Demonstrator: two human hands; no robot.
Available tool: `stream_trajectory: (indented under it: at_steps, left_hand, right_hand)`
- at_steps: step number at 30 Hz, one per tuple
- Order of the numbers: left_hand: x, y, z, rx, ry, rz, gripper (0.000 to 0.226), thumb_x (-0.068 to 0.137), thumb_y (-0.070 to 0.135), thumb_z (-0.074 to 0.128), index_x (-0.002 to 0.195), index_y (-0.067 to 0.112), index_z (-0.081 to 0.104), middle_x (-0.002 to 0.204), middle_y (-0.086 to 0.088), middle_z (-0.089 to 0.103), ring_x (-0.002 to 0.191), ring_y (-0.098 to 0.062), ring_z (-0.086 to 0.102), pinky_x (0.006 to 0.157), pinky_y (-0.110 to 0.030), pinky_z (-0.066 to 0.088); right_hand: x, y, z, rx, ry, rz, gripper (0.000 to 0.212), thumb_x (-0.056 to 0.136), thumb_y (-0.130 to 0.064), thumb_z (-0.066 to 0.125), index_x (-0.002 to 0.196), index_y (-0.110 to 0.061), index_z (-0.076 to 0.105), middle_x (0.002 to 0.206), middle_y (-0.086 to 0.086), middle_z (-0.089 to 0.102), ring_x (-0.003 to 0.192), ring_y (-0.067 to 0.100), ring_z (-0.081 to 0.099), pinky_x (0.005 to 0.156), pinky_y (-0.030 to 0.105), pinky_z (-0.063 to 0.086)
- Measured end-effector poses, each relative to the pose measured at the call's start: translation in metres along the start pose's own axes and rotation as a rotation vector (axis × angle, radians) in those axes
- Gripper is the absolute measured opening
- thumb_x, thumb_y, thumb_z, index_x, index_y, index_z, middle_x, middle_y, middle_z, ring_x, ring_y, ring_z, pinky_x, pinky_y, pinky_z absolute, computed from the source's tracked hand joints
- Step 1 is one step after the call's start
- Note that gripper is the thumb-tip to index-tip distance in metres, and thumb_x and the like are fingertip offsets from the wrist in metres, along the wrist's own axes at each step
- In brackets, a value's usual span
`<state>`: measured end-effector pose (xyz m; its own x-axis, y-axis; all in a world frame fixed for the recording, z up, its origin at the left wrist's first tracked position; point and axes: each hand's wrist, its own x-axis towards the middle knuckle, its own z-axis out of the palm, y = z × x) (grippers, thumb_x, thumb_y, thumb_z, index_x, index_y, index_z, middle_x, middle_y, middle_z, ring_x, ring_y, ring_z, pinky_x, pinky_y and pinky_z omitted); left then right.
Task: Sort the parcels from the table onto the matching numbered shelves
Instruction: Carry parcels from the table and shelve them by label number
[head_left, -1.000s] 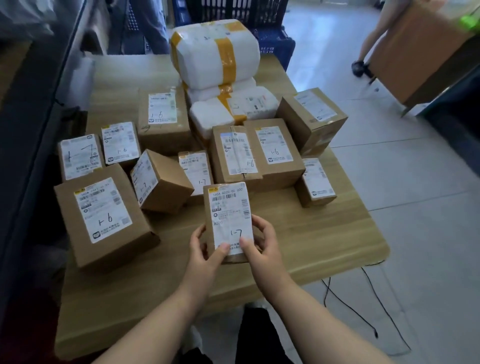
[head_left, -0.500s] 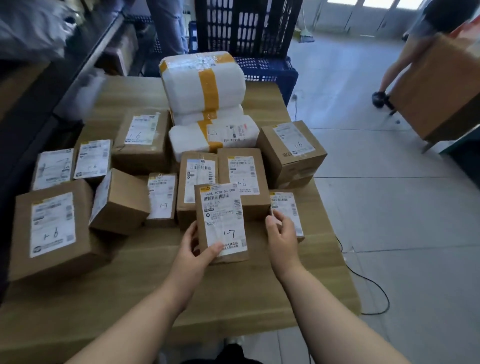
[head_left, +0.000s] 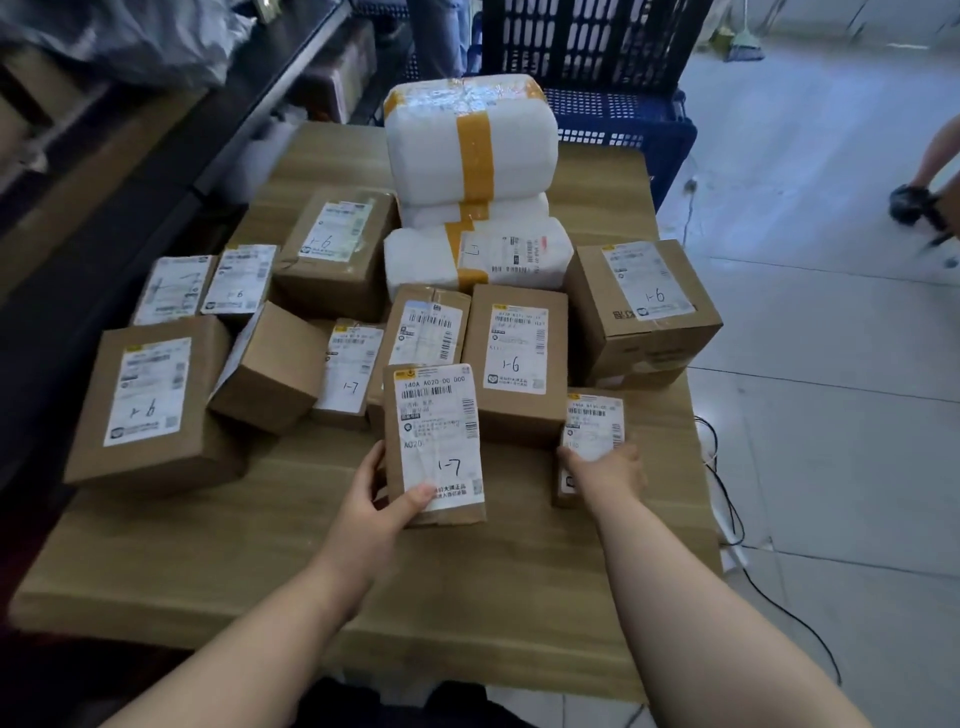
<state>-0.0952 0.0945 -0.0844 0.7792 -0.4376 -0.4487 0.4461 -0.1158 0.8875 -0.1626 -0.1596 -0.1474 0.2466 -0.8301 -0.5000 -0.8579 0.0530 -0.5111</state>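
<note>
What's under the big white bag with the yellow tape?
The big white bag sits on two more white parcels: a thin one and a labelled one. Their undersides and the table beneath are hidden.

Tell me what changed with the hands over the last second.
The right hand let go of the 1-7 box and moved right onto the small box near the table edge. The left hand still holds the 1-7 box. The other parcels stayed put.

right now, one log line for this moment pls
left hand holds 1-7 box | right hand on small box, grip unclear | other parcels on table
</note>
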Motion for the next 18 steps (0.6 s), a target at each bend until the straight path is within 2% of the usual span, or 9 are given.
stream_trajectory:
  at_steps: [4,8,10,12,14,16,18]
  left_hand:
    - [0.001,-0.001,0.006,-0.005,0.005,-0.014,0.104,0.054,0.042,0.084,0.144,0.031,0.032,0.125,0.005,0.06,0.115,-0.017,0.058,0.103,-0.044,0.044]
    - [0.002,0.001,0.015,0.007,-0.016,0.004,0.104,0.057,0.036,0.082,0.145,0.034,0.027,0.13,0.01,0.052,0.119,-0.012,0.052,0.106,-0.043,0.041]
    - [0.001,0.003,0.018,0.002,-0.053,0.001,0.104,0.059,0.034,0.083,0.146,0.034,0.025,0.125,0.015,0.051,0.118,-0.011,0.051,0.107,-0.043,0.04]
    - [0.001,0.003,0.017,-0.01,-0.077,-0.019,0.104,0.06,0.035,0.085,0.146,0.035,0.025,0.123,0.015,0.052,0.119,-0.015,0.052,0.107,-0.044,0.04]
    - [0.0,0.004,0.015,-0.018,-0.097,-0.035,0.107,0.055,0.042,0.087,0.143,0.039,0.027,0.125,0.012,0.053,0.119,-0.018,0.054,0.106,-0.045,0.041]
    - [-0.001,0.009,0.012,-0.029,-0.133,-0.034,0.109,0.049,0.046,0.088,0.141,0.043,0.029,0.126,0.01,0.054,0.117,-0.018,0.055,0.105,-0.045,0.041]
    - [0.0,0.015,0.007,-0.029,-0.149,-0.018,0.099,0.062,0.034,0.086,0.142,0.04,0.028,0.121,0.013,0.053,0.113,-0.012,0.055,0.105,-0.043,0.041]
  right_hand:
    - [-0.004,0.008,-0.011,0.046,-0.082,0.106,0.104,0.061,-0.044,0.086,0.14,-0.012,0.027,0.137,0.016,0.047,0.125,0.038,0.046,0.1,0.046,0.04]
    - [-0.014,0.031,-0.018,0.079,-0.116,0.148,0.116,0.052,-0.047,0.089,0.141,-0.011,0.022,0.135,0.015,0.049,0.122,0.038,0.049,0.101,0.048,0.042]
    - [-0.024,0.042,-0.021,0.066,-0.159,0.204,0.115,0.046,-0.051,0.089,0.135,-0.01,0.029,0.132,0.014,0.052,0.118,0.036,0.051,0.099,0.048,0.044]
    - [-0.035,0.058,-0.02,0.116,-0.209,0.265,0.116,0.028,-0.06,0.089,0.121,-0.012,0.037,0.122,0.013,0.057,0.112,0.034,0.056,0.095,0.047,0.047]
    - [-0.041,0.081,-0.015,0.21,-0.221,0.28,0.132,0.007,-0.069,0.083,0.119,-0.017,0.037,0.117,0.01,0.06,0.107,0.032,0.059,0.092,0.048,0.05]
    - [-0.048,0.102,-0.011,0.342,-0.175,0.265,0.141,0.008,-0.069,0.082,0.131,-0.018,0.033,0.119,0.009,0.059,0.108,0.031,0.058,0.094,0.049,0.049]
    - [-0.073,0.097,-0.021,0.506,-0.064,0.242,0.134,0.018,-0.066,0.081,0.135,-0.022,0.032,0.121,0.009,0.058,0.106,0.03,0.059,0.094,0.049,0.048]
